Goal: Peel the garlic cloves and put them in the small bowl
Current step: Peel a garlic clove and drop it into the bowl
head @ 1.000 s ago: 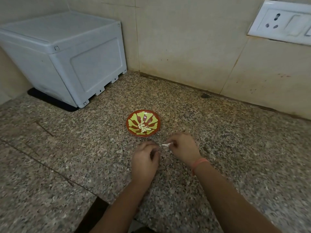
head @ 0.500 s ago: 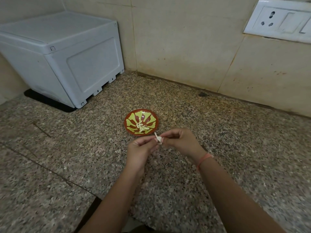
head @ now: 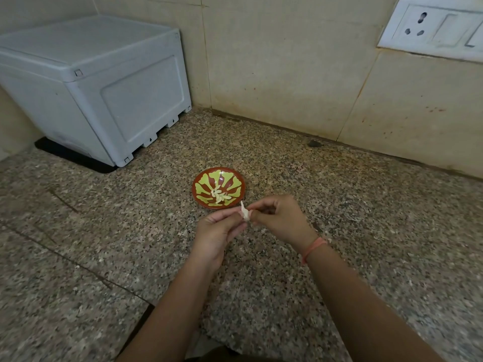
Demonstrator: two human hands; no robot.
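Pinching a garlic clove between them, the left hand and right hand meet fingertip to fingertip just above the speckled granite tabletop, both clamped on it with a bit of papery skin sticking up. Small bowl, red with green petals, sits just behind the hands with a few peeled cloves inside. Grey plastic box is back left, wall socket top right.
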